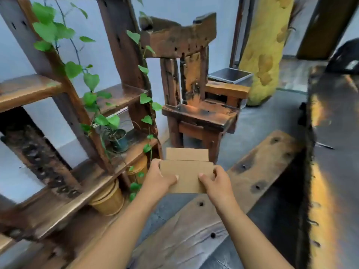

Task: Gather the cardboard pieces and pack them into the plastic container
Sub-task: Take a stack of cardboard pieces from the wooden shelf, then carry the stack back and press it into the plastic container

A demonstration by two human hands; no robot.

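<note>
Brown cardboard pieces [187, 169] are stacked flat in front of me, held in the air above the floor and a wooden bench. The back piece sticks up above the front one. My left hand [158, 176] grips the stack's left edge with the thumb on the front face. My right hand [217, 180] grips the right edge the same way. A grey square plastic container [231, 74] sits on a small wooden stand behind the chair, well beyond the hands.
A rustic wooden chair [196, 105] stands straight ahead. A wooden shelf [108, 167] with ivy and pots is on the left. A long wooden bench [223, 200] runs diagonally below my hands. A dark table edge [318, 152] lies at the right. A yellow pillar [266, 45] stands behind.
</note>
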